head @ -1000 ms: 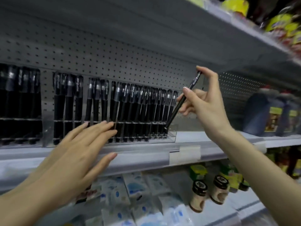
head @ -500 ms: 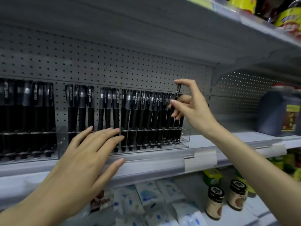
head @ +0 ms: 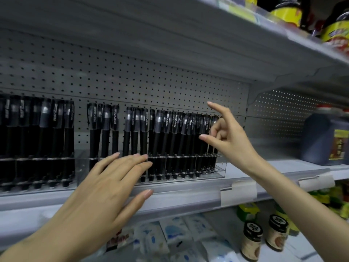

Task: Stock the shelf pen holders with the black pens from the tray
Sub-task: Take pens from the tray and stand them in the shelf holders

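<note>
left holder [head: 37,159]: a clear plastic rack is set at the far left of the shelf, packed with upright black pens [head: 43,133]; its left end is cut off by the frame.
left hand [head: 105,190]: it is held flat with the fingers straight and close together and the thumb spread below; nothing is gripped. The lower left of the middle holder and several pen ends are hidden by it; contact cannot be told.
middle holder [head: 220,170]: a clear, box-shaped rack with a thin cross rail, in which black pens are stood upright in close rows, sparser at the left. White print is carried on their glossy caps.
right hand [head: 228,140]: it is raised just in front of the rightmost pens, with forefinger and thumb spread apart, the other fingers curled, and nothing held.
pegboard [head: 132,72]: a grey metal back panel, dotted with small holes, is seen behind both racks.
shelf edge [head: 188,197]: a pale plastic strip with a blank paper tag [head: 238,191] clipped on.
jug [head: 321,140]: a dark, blurred jug is stood well to the right on the same shelf.
bottles [head: 283,10]: yellow-labelled ones are ranged on the shelf above.
lower shelf: white and blue packets [head: 170,237] and two black-capped jars [head: 252,242] are kept below.
</note>
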`<state>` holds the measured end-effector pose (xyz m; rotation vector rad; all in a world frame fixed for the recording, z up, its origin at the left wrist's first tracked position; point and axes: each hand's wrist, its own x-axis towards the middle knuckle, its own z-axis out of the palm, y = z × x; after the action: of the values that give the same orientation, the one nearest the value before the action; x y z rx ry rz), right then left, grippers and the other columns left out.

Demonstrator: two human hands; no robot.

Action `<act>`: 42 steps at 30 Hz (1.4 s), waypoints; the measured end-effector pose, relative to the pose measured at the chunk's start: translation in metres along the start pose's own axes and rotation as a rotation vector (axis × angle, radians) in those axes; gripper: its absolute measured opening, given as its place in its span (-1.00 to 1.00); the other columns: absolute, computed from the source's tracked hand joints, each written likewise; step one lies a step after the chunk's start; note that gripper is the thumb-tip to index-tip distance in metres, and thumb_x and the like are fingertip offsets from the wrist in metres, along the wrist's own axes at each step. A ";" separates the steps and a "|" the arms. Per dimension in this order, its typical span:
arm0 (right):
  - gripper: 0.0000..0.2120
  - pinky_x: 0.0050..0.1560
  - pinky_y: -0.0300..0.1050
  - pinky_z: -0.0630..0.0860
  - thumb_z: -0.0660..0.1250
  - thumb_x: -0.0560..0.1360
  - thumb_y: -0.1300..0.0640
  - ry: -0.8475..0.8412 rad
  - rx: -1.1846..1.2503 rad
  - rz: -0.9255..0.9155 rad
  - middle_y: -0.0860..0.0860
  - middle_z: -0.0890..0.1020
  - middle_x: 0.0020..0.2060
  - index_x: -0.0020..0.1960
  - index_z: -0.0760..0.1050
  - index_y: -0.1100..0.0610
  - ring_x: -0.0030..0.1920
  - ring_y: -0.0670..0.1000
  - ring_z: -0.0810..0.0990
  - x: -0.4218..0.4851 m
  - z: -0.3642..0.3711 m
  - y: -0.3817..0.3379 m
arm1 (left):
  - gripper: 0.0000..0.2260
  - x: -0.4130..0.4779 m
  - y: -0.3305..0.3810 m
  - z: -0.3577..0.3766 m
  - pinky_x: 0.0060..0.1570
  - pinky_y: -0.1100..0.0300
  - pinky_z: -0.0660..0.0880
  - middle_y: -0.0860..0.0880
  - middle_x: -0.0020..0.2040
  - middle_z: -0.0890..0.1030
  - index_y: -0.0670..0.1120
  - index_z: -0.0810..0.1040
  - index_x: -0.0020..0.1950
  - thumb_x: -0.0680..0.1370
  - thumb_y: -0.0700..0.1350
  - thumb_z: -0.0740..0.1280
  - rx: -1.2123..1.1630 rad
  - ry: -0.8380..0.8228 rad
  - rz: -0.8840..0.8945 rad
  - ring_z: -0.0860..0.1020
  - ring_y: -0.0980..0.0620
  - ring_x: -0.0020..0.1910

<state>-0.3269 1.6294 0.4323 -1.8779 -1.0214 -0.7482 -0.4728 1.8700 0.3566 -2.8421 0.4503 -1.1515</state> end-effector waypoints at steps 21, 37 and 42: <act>-0.88 -0.32 -0.40 0.37 0.44 0.44 0.09 -0.663 0.200 0.127 -0.07 0.55 -0.33 -0.03 0.56 -0.02 -0.37 -0.08 0.52 -0.214 0.141 -0.099 | -0.50 -0.225 0.028 -0.039 0.45 0.00 0.12 -0.06 0.44 0.39 -0.12 0.41 0.41 0.63 0.16 0.03 -0.097 -0.308 -0.214 0.29 0.01 0.45; -0.90 -0.16 -0.37 0.43 0.38 0.47 -0.08 -1.310 0.213 0.535 -0.17 0.57 -0.23 -0.10 0.52 -0.08 -0.25 -0.24 0.50 -0.346 0.196 -0.095 | -0.56 -0.328 0.068 -0.010 0.49 0.06 0.05 0.01 0.40 0.43 -0.09 0.44 0.38 0.61 0.10 0.08 -0.332 -0.451 -0.477 0.29 0.07 0.46; -0.82 -0.22 -0.34 0.38 0.34 0.49 -0.12 -1.402 0.224 0.572 -0.15 0.54 -0.27 -0.08 0.53 -0.02 -0.26 -0.19 0.48 -0.343 0.204 -0.100 | -0.56 -0.328 0.068 -0.010 0.49 0.05 0.06 0.01 0.39 0.44 -0.09 0.45 0.37 0.61 0.11 0.07 -0.347 -0.445 -0.495 0.31 0.06 0.45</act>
<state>-0.5601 1.7163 0.1050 -2.2180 -1.1168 1.1517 -0.7202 1.8983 0.1323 -3.5007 -0.1015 -0.4565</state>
